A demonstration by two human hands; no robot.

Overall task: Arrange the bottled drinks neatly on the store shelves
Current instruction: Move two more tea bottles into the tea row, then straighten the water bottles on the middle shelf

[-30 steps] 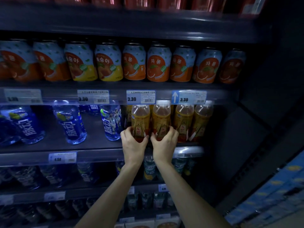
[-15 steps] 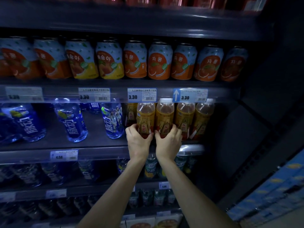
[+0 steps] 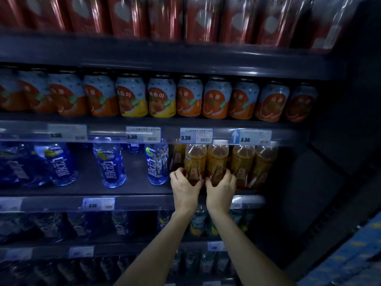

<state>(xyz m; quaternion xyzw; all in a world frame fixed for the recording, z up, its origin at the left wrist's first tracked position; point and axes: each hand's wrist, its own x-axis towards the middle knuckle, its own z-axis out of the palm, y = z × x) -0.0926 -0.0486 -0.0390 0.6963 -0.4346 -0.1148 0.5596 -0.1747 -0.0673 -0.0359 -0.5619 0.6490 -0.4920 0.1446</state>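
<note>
Both hands reach to the right end of the shelf [image 3: 132, 191]: the left hand [image 3: 185, 187] wraps the base of one amber tea bottle [image 3: 194, 159], the right hand [image 3: 221, 188] its neighbour [image 3: 217, 159]. Blue drink bottles [image 3: 109, 162] stand spaced leftward; fruit cans [image 3: 161, 98] line the shelf above.

Across the top of the frame run red cans [image 3: 165, 17] with pale heart-like marks. Below them, the fruit-drink cans [image 3: 161, 97] are light blue flecked with green leaves, banded orange or yellow at the base. At centre, the tea bottles [image 3: 195, 159] are amber with yellow-orange labels and a red panel. To the left, the blue bottles [image 3: 109, 162] carry white characters. The price tags [image 3: 195, 135] are white, one with a blue arrow panel.
</note>
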